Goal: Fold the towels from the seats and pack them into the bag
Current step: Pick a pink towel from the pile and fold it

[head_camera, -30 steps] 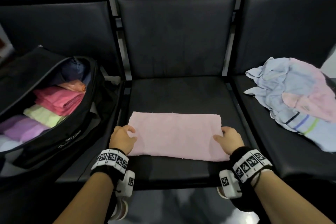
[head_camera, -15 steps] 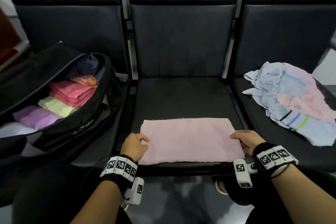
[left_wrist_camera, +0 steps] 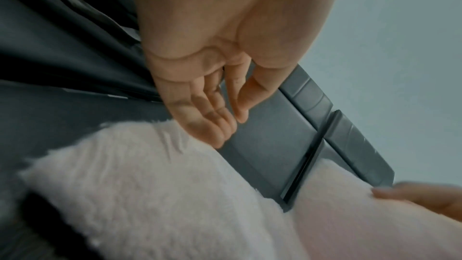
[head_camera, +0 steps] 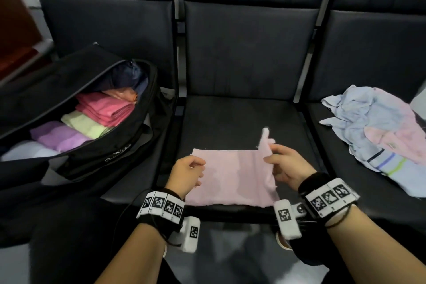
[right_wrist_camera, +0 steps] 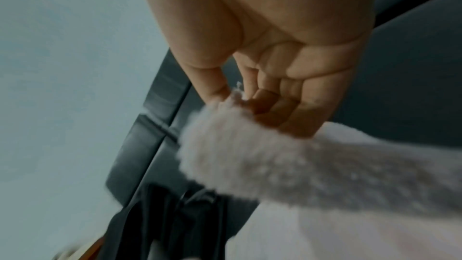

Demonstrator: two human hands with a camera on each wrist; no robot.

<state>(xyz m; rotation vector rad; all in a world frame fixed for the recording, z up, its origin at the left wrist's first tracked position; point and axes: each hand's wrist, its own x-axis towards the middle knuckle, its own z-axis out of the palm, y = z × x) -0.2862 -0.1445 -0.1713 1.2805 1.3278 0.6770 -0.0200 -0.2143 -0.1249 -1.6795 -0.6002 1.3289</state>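
Seats (head_camera: 242, 57), three in a dark padded row, span the whole view. Black bag (head_camera: 96, 152) lies unzipped on the seat at nine o'clock, holding folded towels (head_camera: 103, 108) in pink, green and purple side by side. Loose pile of towels (head_camera: 378, 136), pale blue and pink, lies crumpled on the seat at three o'clock. Pink towel (head_camera: 230, 177) lies on the centre seat's front edge, at six o'clock. Right hand (head_camera: 288, 166) pinches its right end between thumb and fingers, that end raised off the cushion. Left hand (head_camera: 186, 175) is at the towel's left edge, fingers loosely curled, gripping nothing.
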